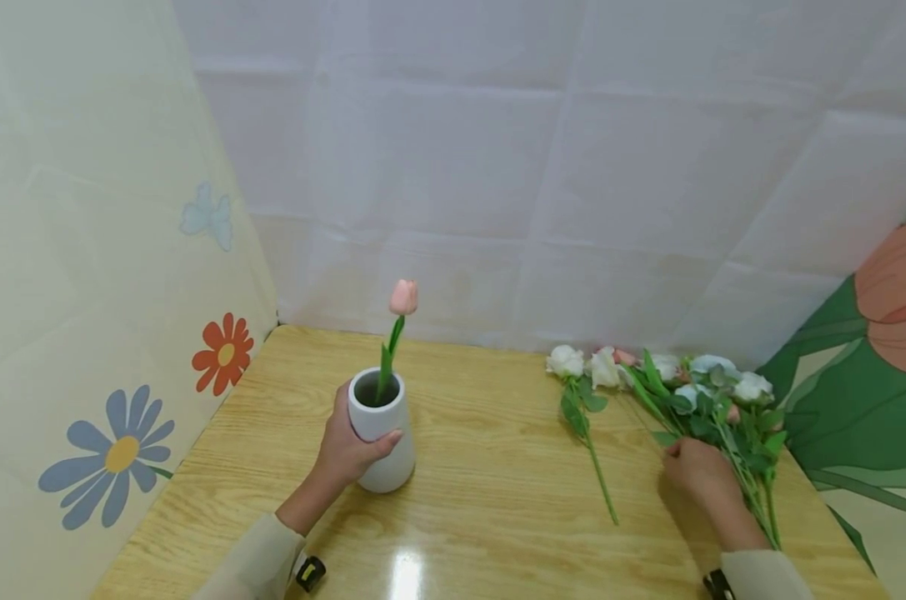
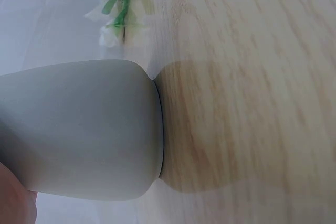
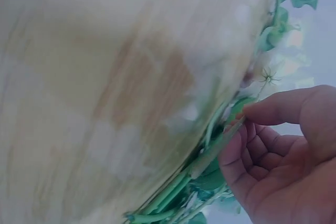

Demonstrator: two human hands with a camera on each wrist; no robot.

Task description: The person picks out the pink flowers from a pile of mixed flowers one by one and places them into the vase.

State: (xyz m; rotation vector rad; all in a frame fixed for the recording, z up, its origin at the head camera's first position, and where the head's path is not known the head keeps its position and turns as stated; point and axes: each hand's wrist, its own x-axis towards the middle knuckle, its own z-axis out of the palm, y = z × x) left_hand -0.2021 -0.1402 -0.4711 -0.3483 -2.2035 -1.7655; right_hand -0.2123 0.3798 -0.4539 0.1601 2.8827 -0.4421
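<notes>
My left hand [image 1: 355, 442] grips a white vase [image 1: 388, 458] round its side, thumb across the front. The vase stands upright on the table, its base also showing in the left wrist view. A single pink tulip [image 1: 403, 298] rises from its mouth, with green leaves along the stem. Over at the right, my right hand [image 1: 702, 475] is at the near left side of a pile of artificial flowers [image 1: 753, 396]. In the right wrist view its thumb and forefinger pinch a thin green stem [image 3: 218, 148]; which bloom belongs to it I cannot tell.
A white rose [image 1: 565, 362] with a leafy stem lies apart, left of the pile. White and pale blue blooms lie toward the back of the pile. The wooden table [image 1: 490, 467] meets a pale cloth backdrop [image 1: 437, 167] behind and flower-printed sheets at both sides.
</notes>
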